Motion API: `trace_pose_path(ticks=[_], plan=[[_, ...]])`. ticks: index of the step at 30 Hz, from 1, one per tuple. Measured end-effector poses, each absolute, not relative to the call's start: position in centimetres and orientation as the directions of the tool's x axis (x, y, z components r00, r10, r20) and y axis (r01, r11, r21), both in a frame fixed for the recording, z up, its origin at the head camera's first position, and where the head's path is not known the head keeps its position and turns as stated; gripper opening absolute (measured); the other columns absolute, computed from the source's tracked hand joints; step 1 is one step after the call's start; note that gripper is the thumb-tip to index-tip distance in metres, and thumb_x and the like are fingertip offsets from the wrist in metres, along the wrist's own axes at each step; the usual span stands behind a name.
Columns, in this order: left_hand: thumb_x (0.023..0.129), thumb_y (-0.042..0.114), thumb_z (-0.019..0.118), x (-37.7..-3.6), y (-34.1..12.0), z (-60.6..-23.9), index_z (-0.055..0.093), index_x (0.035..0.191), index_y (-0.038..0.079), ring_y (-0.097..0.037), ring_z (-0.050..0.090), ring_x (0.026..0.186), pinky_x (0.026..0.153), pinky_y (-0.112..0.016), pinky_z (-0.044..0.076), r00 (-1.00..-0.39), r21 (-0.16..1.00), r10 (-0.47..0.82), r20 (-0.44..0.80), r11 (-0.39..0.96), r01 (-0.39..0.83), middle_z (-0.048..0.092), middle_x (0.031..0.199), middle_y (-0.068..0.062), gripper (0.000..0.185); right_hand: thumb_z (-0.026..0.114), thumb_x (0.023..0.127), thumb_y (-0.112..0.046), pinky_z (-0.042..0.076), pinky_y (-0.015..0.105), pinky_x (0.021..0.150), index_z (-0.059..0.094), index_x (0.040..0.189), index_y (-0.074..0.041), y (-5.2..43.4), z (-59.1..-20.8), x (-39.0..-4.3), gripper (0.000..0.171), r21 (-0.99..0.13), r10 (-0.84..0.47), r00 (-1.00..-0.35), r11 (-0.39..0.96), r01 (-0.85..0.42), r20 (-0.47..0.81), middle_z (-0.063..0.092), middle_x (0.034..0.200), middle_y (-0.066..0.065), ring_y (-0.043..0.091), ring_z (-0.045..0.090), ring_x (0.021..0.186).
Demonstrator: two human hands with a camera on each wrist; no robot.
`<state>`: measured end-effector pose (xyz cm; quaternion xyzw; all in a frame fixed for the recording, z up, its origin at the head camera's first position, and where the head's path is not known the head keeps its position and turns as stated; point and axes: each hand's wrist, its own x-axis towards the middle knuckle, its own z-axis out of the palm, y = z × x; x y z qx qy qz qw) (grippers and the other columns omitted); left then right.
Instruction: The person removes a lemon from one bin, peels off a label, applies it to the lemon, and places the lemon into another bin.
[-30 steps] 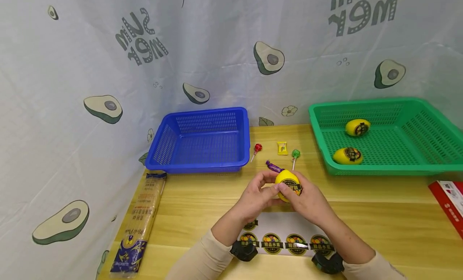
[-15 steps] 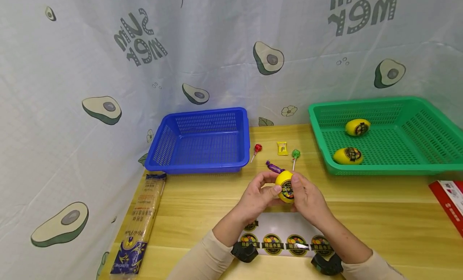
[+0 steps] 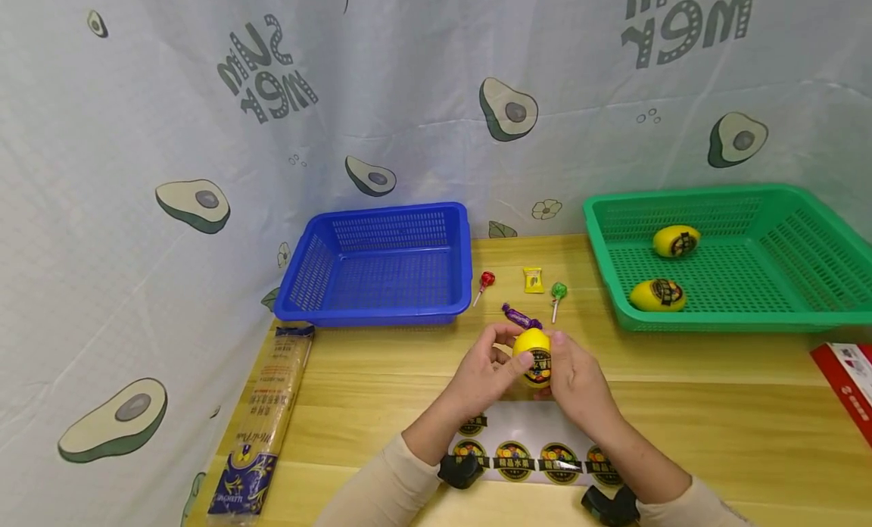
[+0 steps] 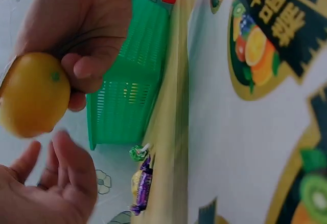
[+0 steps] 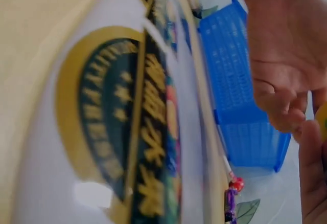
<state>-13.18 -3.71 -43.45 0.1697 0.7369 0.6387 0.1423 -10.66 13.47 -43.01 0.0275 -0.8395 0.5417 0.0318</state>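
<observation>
A yellow lemon (image 3: 534, 358) with a round black sticker is held above the table between both hands. My left hand (image 3: 485, 369) curls round its left side, thumb against the sticker. My right hand (image 3: 577, 377) grips its right side. In the left wrist view the lemon (image 4: 33, 93) sits in the right hand's fingers (image 4: 82, 35), and the left hand (image 4: 48, 185) is just below it. A white sheet of round fruit stickers (image 3: 538, 444) lies on the table under the hands. The sticker sheet (image 5: 127, 132) fills the right wrist view.
A blue basket (image 3: 378, 266) stands at the back left. A green basket (image 3: 783, 307) at the back right holds two stickered lemons (image 3: 657, 294). Small candies and lollipops (image 3: 531, 279) lie between the baskets. A noodle packet (image 3: 262, 421) lies at the left, a red box (image 3: 848, 379) at the right edge.
The lemon has been turned in the hands, so its sticker now faces more to the left. Both hands have shifted slightly left and lower.
</observation>
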Motion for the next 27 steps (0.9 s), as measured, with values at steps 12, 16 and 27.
trace_pose_path(ticks=[12,16,27], plan=[[0.087,0.046,0.077,-12.1,-3.3,-43.0,0.064,0.099,0.024,-0.004,0.053,0.058,0.050,-0.022,0.042,-0.917,0.929,0.397,0.040,0.322,0.180,0.060,0.071,0.009,0.028,0.041,0.109,-0.007,0.051,0.026,0.048,0.062,0.112,-0.006,11.7,-43.6,-9.0,0.022,-0.823,-0.042,-0.923,0.439,-0.361,0.383,0.059,0.072,0.002,0.001,0.055,0.053],[0.096,0.053,0.062,-11.9,-3.2,-43.2,0.064,0.094,0.017,0.001,0.048,0.057,0.049,-0.018,0.041,-0.913,0.888,0.375,0.159,0.351,0.298,0.057,0.069,0.008,0.036,0.041,0.108,-0.003,0.048,0.025,0.048,0.063,0.112,-0.004,11.7,-43.7,-9.0,0.022,-0.800,-0.030,-0.904,0.454,-0.392,0.426,0.060,0.075,0.001,0.000,0.051,0.055],[0.112,0.048,0.014,-12.1,-3.2,-44.0,0.059,0.083,0.010,0.004,0.038,0.053,0.047,-0.010,0.031,-0.831,0.720,0.342,0.439,0.420,0.553,0.054,0.059,0.000,0.065,0.036,0.111,-0.011,0.048,0.028,0.045,0.064,0.113,-0.006,11.9,-43.7,-9.3,0.028,-0.844,-0.023,-0.938,0.429,-0.321,0.345,0.060,0.074,0.004,0.004,0.052,0.050]])
